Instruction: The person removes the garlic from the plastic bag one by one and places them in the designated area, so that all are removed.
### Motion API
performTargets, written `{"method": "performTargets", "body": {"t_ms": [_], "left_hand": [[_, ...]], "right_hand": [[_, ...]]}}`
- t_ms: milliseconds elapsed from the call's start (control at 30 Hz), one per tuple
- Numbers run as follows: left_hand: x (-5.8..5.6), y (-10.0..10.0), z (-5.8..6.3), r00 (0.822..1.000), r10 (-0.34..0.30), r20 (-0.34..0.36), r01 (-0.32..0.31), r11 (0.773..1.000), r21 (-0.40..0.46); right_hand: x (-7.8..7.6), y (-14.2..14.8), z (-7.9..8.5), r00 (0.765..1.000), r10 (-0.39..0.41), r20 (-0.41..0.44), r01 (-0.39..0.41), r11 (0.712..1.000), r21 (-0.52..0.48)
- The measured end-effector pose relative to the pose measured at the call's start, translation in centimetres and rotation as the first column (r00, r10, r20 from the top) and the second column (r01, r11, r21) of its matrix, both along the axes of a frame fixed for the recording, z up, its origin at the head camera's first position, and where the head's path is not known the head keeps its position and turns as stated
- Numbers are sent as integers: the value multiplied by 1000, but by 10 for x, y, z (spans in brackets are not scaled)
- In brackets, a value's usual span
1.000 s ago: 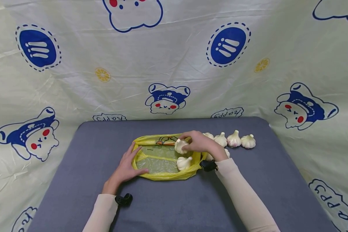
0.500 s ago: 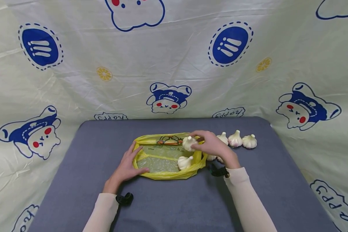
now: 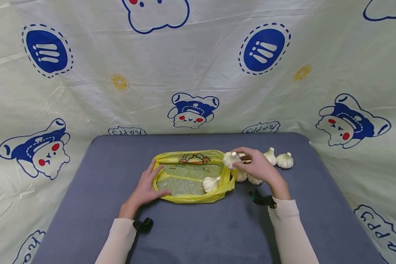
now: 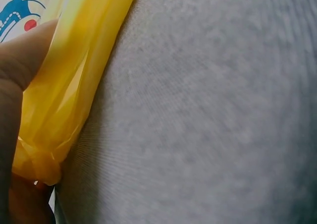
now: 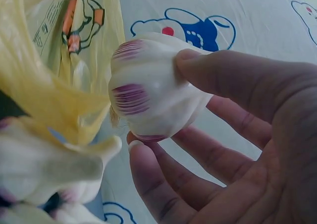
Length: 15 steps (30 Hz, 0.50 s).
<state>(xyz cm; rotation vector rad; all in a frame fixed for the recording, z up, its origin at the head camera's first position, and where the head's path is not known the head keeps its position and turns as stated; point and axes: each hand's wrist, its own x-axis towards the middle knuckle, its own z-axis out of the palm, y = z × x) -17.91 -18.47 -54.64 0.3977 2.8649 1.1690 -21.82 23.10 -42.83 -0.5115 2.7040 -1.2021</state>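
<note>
A yellow plastic bag lies with its mouth spread wide on the grey table. My left hand holds its left end, thumb at the near rim and fingers at the far side; the thumb overlaps the yellow plastic in the left wrist view. One white garlic bulb sits inside the bag at the right. Just past the bag's right end, my right hand grips another garlic bulb, purple-streaked, between thumb and fingertips. Its root end faces the bag in the right wrist view.
Several more garlic bulbs stand right of the bag, some partly hidden by the right hand and the bag's edge. The grey tabletop extends toward the person. A printed cloth hangs behind the table.
My right hand has carried its garlic bulb rightward, from over the bag to beyond its right end. The left hand and the bulb inside the bag keep their places.
</note>
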Motion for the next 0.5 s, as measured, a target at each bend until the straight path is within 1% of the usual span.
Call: {"method": "performTargets", "body": {"t_ms": [200, 333, 500], "left_hand": [[1, -1, 0, 1000, -2, 0, 2, 1000, -5], [1, -1, 2, 1000, -1, 15, 1, 1000, 0], [1, -1, 3, 1000, -5, 11, 5, 1000, -1]], "right_hand": [[8, 14, 1, 999, -50, -2, 50, 999, 14], [13, 25, 1, 998, -70, 4, 70, 998, -1], [17, 36, -1, 994, -105, -2, 105, 994, -14]]}}
